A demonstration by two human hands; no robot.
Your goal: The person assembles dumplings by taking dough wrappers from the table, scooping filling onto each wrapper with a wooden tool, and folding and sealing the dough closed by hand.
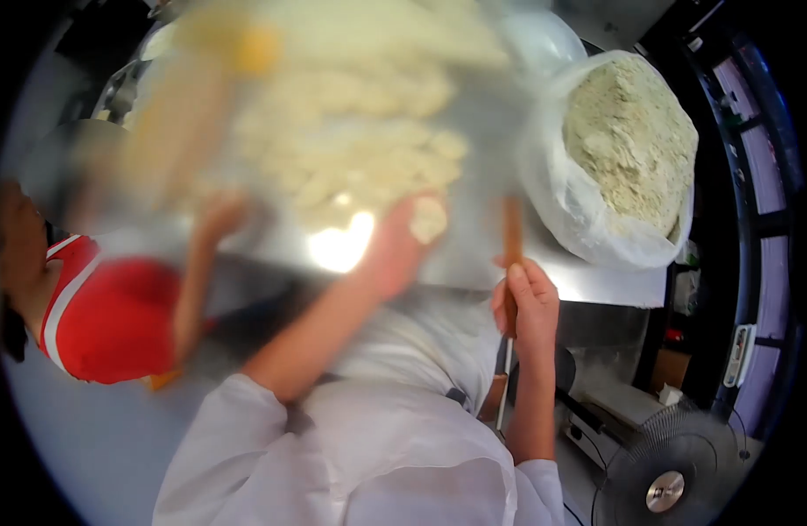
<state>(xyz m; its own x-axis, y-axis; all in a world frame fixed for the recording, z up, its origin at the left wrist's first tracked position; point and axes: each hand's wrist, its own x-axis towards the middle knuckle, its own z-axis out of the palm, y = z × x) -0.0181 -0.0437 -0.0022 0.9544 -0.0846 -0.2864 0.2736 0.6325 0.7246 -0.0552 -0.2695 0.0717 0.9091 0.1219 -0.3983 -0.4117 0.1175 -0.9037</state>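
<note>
Dough piece (429, 220) held in left hand (396, 250), wooden stick (512, 230) gripped in right hand (532, 298), fan badge (665, 492) marking unreadable

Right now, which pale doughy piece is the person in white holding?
The round pale piece at the fingertips of their left hand; the other pale pieces lie blurred together on the metal table.

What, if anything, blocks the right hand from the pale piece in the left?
Nothing visible: beyond the brown stick in the right hand, only metal tabletop shows before the pale piece in the left hand.
</note>
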